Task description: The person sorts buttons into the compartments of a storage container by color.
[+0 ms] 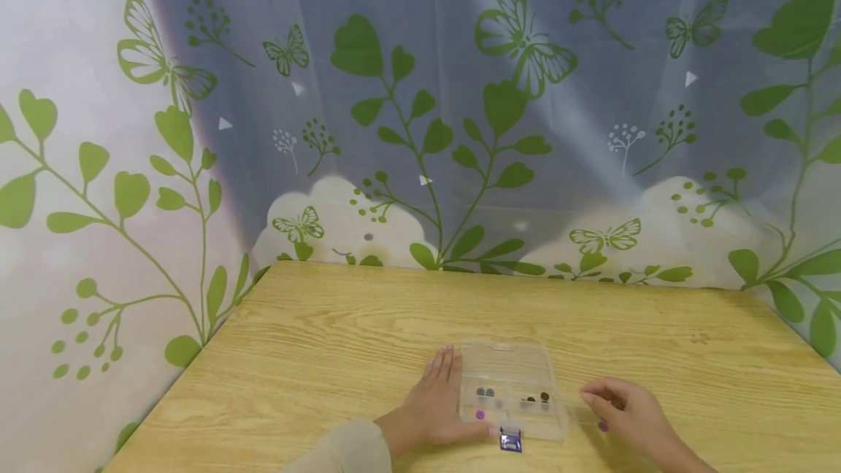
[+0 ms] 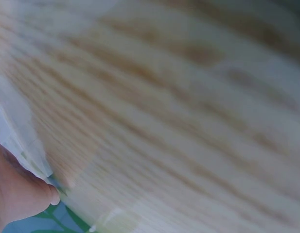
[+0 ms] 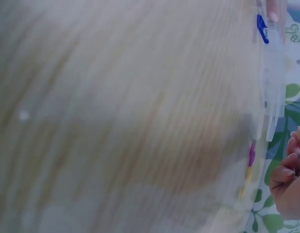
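A clear plastic compartment box lies with its lid raised at the back. Small grey discs, dark discs and a purple disc sit in its compartments. My left hand rests along the box's left side, fingers straight, thumb across the front near a small dark-blue square with pale print. Right of the box, my right hand hovers with fingers curled and thumb close to the index fingertip; I cannot tell whether anything is between them. Another purple disc shows just under it.
The wood-grain table spreads around the box. Several tiny pale bits lie at its right. A curtain printed with green leaves and butterflies hangs along the table's back edge and sides.
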`<state>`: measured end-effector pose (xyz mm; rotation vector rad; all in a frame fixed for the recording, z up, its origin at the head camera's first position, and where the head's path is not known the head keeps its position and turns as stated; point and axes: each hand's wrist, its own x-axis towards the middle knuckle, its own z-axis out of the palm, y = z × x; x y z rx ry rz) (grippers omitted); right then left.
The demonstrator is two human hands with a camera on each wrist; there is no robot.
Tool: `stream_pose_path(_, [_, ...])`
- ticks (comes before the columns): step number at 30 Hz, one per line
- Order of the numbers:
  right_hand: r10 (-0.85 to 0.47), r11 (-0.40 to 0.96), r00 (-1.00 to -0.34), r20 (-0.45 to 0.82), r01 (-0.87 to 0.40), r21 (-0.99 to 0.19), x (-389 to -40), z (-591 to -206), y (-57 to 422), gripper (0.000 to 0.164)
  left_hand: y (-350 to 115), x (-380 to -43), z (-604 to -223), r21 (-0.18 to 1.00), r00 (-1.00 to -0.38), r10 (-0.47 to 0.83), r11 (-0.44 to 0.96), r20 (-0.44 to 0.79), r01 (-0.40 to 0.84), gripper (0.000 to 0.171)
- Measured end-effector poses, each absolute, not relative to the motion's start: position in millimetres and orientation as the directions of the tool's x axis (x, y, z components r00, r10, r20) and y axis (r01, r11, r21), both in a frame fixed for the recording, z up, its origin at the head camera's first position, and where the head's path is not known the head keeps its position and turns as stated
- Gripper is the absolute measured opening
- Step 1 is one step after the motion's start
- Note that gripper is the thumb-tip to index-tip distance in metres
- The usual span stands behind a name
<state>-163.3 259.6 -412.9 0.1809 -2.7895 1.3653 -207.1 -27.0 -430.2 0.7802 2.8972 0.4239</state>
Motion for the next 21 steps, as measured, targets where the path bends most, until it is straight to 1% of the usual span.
stream_pose_path(3, [-0.11,0.63,-0.988,0.109,-0.154,-0.761,-162.0,-416.2,265.2,0.023,-27.3,-207.2,-430.7,0.301,-0.861,0.507,0.827,-0.036,0.474,0.115])
stream_pose_path(9, [-0.085,0.7,-0.992,0.093,-0.126,-0.703,-161.0,-421.8,274.2,0.019,-27.7,-208.7,-432.8,0.321,-0.857,0.514,0.817,-0.032,0.478,0.116])
stream_pose_path(13, [-0.113,0.714,-0.989,0.093,-0.145,-0.685,-160.0,-423.6,278.6,0.017,-27.9,-208.6,-433.0,0.323,-0.857,0.515,0.816,-0.026,0.48,0.116])
stream_pose_path(17, [-0.11,0.723,-0.993,0.035,-0.104,-0.683,-160.1,-425.0,282.0,0.015,-28.0,-208.7,-433.3,0.326,-0.857,0.515,0.815,-0.027,0.48,0.116])
stream_pose_path(21, [-0.11,0.723,-0.994,-0.027,-0.061,-0.688,-160.4,-427.2,285.6,0.019,-27.5,-209.0,-434.0,0.324,-0.857,0.514,0.816,-0.029,0.478,0.116])
